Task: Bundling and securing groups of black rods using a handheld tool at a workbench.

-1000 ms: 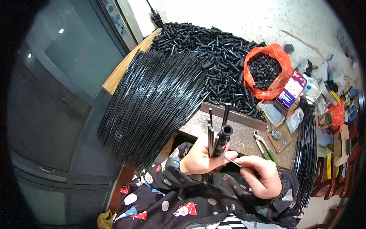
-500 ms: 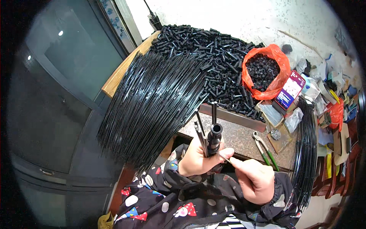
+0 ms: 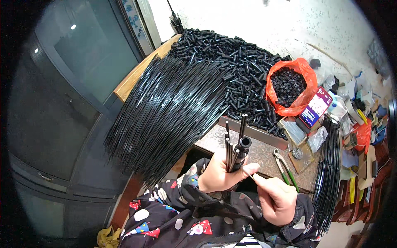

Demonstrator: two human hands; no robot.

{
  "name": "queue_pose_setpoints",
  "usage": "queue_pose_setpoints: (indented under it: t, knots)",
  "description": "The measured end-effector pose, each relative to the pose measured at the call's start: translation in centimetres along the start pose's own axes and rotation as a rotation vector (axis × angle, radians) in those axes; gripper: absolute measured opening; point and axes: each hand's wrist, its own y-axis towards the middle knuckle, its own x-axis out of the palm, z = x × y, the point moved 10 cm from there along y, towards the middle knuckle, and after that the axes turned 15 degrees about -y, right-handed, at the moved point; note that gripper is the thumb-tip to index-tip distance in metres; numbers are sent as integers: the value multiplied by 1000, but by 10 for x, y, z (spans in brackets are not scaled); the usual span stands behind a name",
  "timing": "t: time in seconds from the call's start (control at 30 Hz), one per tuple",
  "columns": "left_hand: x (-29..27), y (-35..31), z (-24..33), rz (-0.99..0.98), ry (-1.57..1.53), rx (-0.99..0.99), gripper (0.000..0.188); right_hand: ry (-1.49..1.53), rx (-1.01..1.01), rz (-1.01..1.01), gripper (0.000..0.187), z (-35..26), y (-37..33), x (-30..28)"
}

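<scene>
My left hand [image 3: 218,174] is wrapped round a black plastic tube [image 3: 245,143] with a flared open mouth facing up. Several thin black rods [image 3: 227,145] stand up beside the tube in the same grip, and its lower part is hidden by my fingers. Its thumb lies against a thin wire [image 3: 248,174] at the tube's side. Just to the right, my right hand [image 3: 278,200] is closed, pinching the wire's other end between thumb and forefinger.
A big heap of black tubes [image 3: 240,62] and a fan of black rods [image 3: 165,111] cover the table. A red bag [image 3: 273,105] of small black parts, a phone [image 3: 316,106], green-handled pliers [image 3: 285,167] and a second rod bundle [image 3: 326,173] lie to the right.
The tube and rods have shifted a little to the right in the picture, and the rods stand more upright. Both hands keep their grips; the wire still runs between them.
</scene>
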Motion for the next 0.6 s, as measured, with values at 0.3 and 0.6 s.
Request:
queue_pose_setpoints:
  t: [0.3,0.6]
  knots:
    - [0,-1,-4,18,-53,-42,25,-203,-268,-15,44,-13,-1,6]
    - [1,-6,-15,-1,-41,-104,24,-396,-430,-73,41,-20,-6,17]
